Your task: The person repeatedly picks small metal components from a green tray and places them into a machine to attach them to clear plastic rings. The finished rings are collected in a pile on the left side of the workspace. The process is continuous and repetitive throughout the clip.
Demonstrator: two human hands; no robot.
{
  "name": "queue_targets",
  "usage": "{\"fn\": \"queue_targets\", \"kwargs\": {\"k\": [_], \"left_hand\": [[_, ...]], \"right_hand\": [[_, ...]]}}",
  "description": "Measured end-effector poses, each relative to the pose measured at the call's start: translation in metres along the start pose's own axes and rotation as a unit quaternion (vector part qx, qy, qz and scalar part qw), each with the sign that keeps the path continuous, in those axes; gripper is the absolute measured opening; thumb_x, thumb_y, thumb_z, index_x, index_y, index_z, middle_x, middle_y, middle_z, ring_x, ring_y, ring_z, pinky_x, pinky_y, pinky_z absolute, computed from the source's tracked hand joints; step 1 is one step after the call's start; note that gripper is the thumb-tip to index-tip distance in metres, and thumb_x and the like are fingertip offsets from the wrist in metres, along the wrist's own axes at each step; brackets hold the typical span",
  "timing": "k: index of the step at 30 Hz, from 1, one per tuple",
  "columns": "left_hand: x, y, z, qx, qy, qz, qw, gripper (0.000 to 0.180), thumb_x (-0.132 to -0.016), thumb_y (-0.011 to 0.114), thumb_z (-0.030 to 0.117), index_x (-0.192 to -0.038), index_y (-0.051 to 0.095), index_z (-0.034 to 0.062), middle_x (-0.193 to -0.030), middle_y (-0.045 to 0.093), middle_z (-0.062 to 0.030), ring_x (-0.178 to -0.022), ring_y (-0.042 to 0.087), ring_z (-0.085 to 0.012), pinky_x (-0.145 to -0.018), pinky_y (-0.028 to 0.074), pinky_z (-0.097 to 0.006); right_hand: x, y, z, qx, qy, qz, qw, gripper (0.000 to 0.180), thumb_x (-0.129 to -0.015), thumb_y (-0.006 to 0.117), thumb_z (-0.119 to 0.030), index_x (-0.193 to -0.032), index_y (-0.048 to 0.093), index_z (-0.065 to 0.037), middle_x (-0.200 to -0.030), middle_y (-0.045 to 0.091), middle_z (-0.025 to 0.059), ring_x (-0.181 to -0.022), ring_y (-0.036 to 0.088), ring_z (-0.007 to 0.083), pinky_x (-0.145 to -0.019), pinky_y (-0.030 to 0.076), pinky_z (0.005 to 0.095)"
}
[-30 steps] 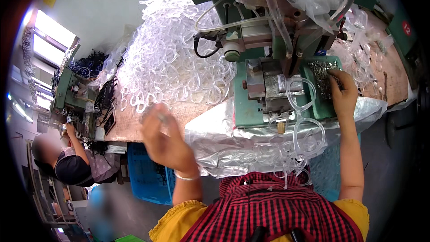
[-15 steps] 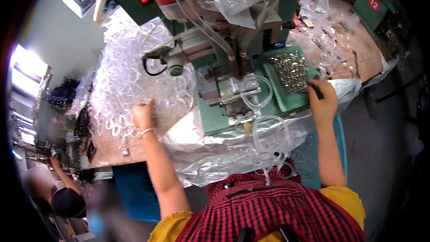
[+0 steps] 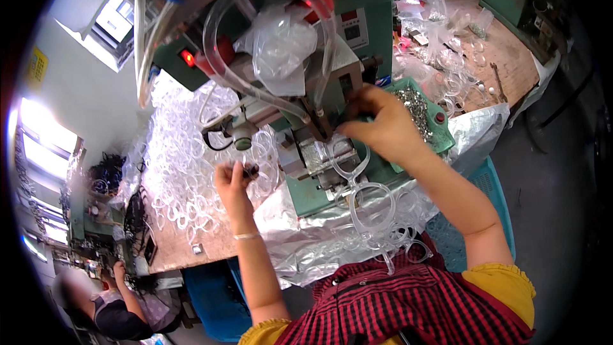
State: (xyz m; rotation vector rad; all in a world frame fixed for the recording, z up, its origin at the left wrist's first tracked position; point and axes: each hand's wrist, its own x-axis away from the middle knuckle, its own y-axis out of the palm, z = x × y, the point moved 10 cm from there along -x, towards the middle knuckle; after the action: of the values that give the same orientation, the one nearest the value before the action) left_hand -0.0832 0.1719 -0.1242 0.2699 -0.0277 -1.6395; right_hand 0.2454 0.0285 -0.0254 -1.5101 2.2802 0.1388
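My right hand (image 3: 389,129) reaches in beside the work point of a green bench press (image 3: 348,67). Its thumb and fingers are bent together; whatever is in them is too small or hidden to name. A clear plastic frame of joined rings (image 3: 373,225) hangs from the metal fixture (image 3: 325,160) over the front edge. My left hand (image 3: 234,182) is closed at the near right side of a big heap of clear plastic rings (image 3: 185,153). Something dark shows at its fingertips, of unclear kind. Right of the press sits a green tray (image 3: 443,135) of small shiny metal pieces.
Silvery sheeting (image 3: 281,236) covers the bench front. Blue bins (image 3: 214,297) stand below. Clear plastic parts and a rod-like tool (image 3: 498,83) lie on the right bench, near another green machine (image 3: 520,0). A co-worker (image 3: 121,313) sits at far left.
My right hand has moved left from the metal-piece tray to the press. My left hand has closed and come away from the loose rings toward the press. The view has shifted slightly.
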Motion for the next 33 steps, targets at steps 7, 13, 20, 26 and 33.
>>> {"fn": "queue_targets", "kwargs": {"k": [7,13,20,26,33], "left_hand": [[0.051,-0.012,0.002,0.053,0.096,0.098,0.989,0.008,-0.097,0.059,0.009,-0.100,0.053,0.0061,-0.092,0.066,-0.0107,-0.085,0.068,-0.0218,-0.071,0.060,-0.035],[0.082,0.084,0.166,0.167,0.370,-0.084,0.910,0.011,-0.102,0.050,0.010,-0.110,0.057,0.0072,-0.104,0.064,-0.0072,-0.092,0.062,-0.0185,-0.081,0.056,-0.039],[0.090,0.125,0.181,0.037,0.428,-0.132,0.893,0.001,-0.097,0.054,0.002,-0.098,0.053,0.0026,-0.088,0.063,-0.0115,-0.081,0.062,-0.0201,-0.073,0.055,-0.037],[0.166,0.205,0.152,-0.272,0.609,-0.295,0.684,0.030,-0.070,0.078,0.003,-0.088,0.055,0.0082,-0.102,0.071,-0.0085,-0.065,0.058,-0.0186,-0.064,0.058,-0.032],[0.171,0.210,0.134,-0.277,0.643,-0.280,0.657,0.025,-0.075,0.073,0.002,-0.087,0.053,0.0087,-0.104,0.072,-0.0085,-0.081,0.069,-0.0265,-0.063,0.059,-0.034]], "right_hand": [[0.005,0.011,0.008,-0.111,0.035,0.019,0.993,0.046,-0.072,0.072,-0.002,-0.115,0.058,0.002,-0.086,0.065,0.0062,-0.084,0.063,0.0141,-0.079,0.049,0.0290],[0.002,0.018,-0.003,-0.160,0.049,-0.004,0.986,0.047,-0.073,0.072,-0.001,-0.117,0.056,0.002,-0.090,0.066,0.0057,-0.083,0.062,0.0129,-0.074,0.050,0.0262],[0.019,0.017,-0.022,-0.165,0.017,-0.012,0.986,0.048,-0.078,0.065,-0.001,-0.125,0.053,0.001,-0.111,0.067,0.0108,-0.099,0.065,0.0166,-0.088,0.050,0.0312],[0.028,-0.063,0.050,0.428,-0.026,0.078,0.900,0.027,-0.076,0.071,-0.015,-0.102,0.070,-0.007,-0.114,0.063,0.0185,-0.116,0.055,0.0371,-0.099,0.045,0.0449],[0.027,-0.072,0.063,0.440,-0.094,0.132,0.884,0.013,-0.075,0.073,-0.018,-0.084,0.073,-0.009,-0.105,0.065,0.0115,-0.104,0.060,0.0319,-0.087,0.049,0.0444]]}}
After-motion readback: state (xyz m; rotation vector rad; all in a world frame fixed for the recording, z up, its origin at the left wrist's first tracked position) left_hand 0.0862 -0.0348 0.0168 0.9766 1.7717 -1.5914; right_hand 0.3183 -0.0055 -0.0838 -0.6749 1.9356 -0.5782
